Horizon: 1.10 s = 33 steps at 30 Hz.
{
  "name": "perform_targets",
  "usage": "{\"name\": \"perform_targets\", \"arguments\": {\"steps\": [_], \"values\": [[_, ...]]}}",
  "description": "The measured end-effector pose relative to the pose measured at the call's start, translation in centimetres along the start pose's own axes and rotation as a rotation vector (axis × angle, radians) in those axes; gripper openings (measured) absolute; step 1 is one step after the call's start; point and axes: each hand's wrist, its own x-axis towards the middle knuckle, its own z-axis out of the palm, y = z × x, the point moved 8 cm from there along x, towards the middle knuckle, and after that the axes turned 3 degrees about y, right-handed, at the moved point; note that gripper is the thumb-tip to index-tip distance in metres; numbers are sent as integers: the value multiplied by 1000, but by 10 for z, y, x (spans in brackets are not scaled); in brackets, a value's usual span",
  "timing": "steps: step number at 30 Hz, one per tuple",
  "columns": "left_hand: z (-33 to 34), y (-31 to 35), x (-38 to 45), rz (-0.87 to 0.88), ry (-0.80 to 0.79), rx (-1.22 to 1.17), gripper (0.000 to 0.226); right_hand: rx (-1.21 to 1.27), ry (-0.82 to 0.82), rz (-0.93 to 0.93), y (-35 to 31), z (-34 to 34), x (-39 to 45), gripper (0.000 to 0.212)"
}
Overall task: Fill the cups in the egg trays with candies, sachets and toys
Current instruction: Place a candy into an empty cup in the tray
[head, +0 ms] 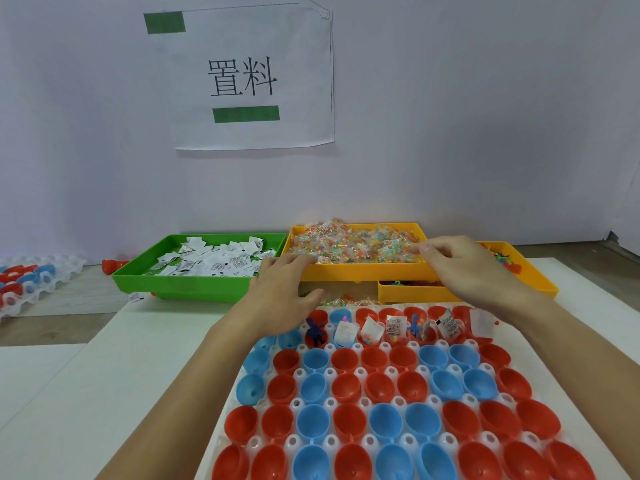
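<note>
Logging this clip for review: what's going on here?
A person is filling red and blue cups in an egg tray. Both hands reach the yellow tray of candy packets: left hand at its front edge, right hand over the packets. Only far-row cups hold sachets and toys; the nearer rows look empty. A green tray of sachets sits left.

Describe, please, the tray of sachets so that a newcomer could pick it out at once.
Look below the paper sign on the wall, along the row of trays. The sachet tray sits leftmost, beside the candy tray. It alone is green and holds flat white packets.
</note>
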Motion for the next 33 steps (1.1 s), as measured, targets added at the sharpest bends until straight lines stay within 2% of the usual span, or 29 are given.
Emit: {"name": "perform_targets", "arguments": {"steps": [4,6,8,10,13,15,21,27,33], "values": [[-11,9,-2,17,64,-8,53,120,214,-71,-11,-23,-3,26],[-19,18,-3,61,129,-39,46,203,253,-105,-19,-30,-6,15],[-29,30,-4,125,201,-149,37,298,217,-135,-28,-30,-9,6],[-36,41,-6,139,231,-346,27,363,157,-173,-40,-27,-12,7],[-34,55,-8,135,149,-681,18,401,78,-226,-58,-21,-17,8],[-33,63,-9,150,102,-797,20,430,25,-250,-70,-16,-21,9],[-41,65,-12,205,150,-912,10,485,-14,-243,-83,-12,-26,21],[-47,64,-14,206,168,-1006,17,497,-53,-217,-85,-6,-27,8],[-51,62,-15,230,213,-963,22,630,-116,-138,-82,-2,-27,11]]}}
